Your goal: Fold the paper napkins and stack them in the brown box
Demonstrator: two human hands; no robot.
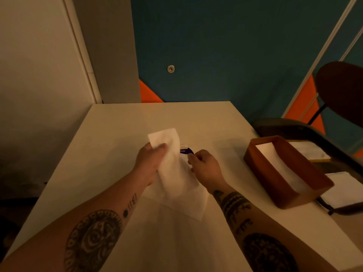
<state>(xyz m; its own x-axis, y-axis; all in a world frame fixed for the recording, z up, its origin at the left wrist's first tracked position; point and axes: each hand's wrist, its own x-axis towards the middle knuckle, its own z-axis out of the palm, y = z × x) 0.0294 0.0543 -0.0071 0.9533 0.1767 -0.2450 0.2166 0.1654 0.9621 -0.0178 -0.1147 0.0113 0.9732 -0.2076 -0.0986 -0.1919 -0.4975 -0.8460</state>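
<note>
Paper napkin [170, 154], a long white strip, sits over the middle of the tabletop [117, 134], its far end lifted and its near end running down between the two wrists. The left hand [150, 163] pinches the strip near its far end: the thumb lies on top and the other fingers [148, 147] are tucked beneath. Its forearm reaches in from the near left, palm turned inward. The right hand [204, 165] is just right of the strip with its fingers [193, 158] curled tight at the paper's edge; whether they grip that edge cannot be told. A small purple packet [186, 151] lies just beyond those knuckles. A wider white sheet [186, 205] lies flat beneath the strip's near end. The brown box [261, 173] stands on the right of the tabletop, well apart from the hands, with white napkins [275, 160] inside.
</note>
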